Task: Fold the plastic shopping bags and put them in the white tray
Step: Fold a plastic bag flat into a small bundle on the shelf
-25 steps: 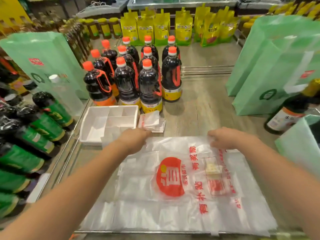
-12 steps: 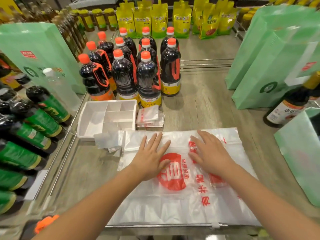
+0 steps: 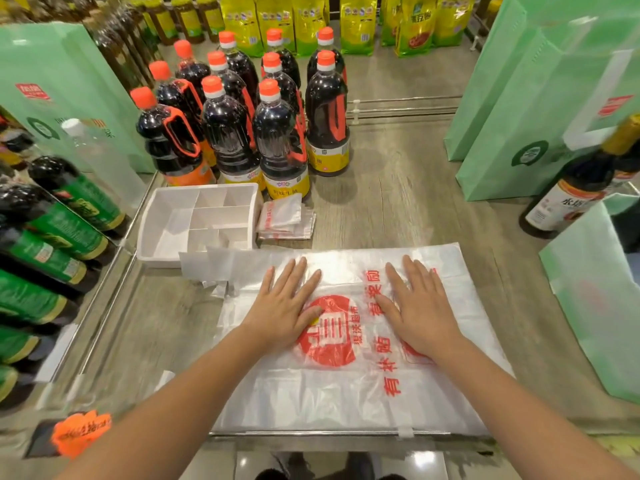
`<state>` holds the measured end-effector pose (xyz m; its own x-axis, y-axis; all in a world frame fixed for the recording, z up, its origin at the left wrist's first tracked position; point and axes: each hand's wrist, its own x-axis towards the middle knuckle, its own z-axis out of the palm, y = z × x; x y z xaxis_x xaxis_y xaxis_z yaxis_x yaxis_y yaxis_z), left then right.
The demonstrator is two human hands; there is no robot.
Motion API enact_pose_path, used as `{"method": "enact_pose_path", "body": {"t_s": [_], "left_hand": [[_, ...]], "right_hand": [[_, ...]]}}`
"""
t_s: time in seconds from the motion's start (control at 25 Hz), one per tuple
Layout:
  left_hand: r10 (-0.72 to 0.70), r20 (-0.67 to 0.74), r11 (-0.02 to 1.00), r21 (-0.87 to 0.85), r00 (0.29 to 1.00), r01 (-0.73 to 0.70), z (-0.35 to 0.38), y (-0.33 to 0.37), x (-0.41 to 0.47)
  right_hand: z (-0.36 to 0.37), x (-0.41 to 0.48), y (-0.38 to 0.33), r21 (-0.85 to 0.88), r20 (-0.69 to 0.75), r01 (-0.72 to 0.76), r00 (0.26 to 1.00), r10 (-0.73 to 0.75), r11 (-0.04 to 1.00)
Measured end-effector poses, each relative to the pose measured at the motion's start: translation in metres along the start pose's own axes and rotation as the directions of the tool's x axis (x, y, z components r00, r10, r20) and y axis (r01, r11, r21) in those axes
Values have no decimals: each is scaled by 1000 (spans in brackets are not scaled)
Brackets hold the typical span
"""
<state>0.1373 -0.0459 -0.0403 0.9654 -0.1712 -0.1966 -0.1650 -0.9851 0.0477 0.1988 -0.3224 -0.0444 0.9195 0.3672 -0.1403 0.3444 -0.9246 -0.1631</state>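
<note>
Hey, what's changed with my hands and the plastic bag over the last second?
A second ago the left hand and right hand gripped the far edge of the plastic bag. They let go, drew back toward you, and now press flat, fingers spread, on its printed middle. The white tray, the folded bags beside it and the bottles stayed put.

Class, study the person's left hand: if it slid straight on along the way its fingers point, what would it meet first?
Probably the stack of folded bags, beyond the flat plastic bag under the left hand. The line runs near its right edge, so it might pass to the dark bottles.
</note>
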Motion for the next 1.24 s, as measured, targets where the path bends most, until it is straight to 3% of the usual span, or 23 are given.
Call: {"method": "enact_pose_path", "body": {"t_s": [0.28, 0.52, 0.64, 0.84, 1.04, 1.16, 1.24], "left_hand": [[-110, -51, 992, -69, 993, 106, -17, 9, -6], [-6, -101, 974, -227, 995, -17, -17, 7, -33], [65, -114, 957, -275, 991, -94, -10, -6, -53], [57, -120, 951, -295, 991, -90, -1, -4, -90], [-46, -145, 966, -257, 988, 7, 5, 22, -95], [-77, -106, 966, -255, 991, 48, 2, 40, -91], [-80, -155, 967, -251, 985, 38, 3, 52, -90]], "right_hand": [[-11, -3, -23, 89, -91, 74, 994, -66, 993], [-7, -39, -65, 77, -116, 70, 991, -60, 995], [2, -62, -90, 92, -107, -27, 994, 37, 995], [11, -94, -116, 163, -129, -80, 986, 102, 983], [15, -106, -102, 188, -181, 38, 983, -3, 981], [14, -114, -88, 183, -190, 54, 982, -18, 982], [11, -118, -74, 167, -188, 58, 982, -26, 984]]}}
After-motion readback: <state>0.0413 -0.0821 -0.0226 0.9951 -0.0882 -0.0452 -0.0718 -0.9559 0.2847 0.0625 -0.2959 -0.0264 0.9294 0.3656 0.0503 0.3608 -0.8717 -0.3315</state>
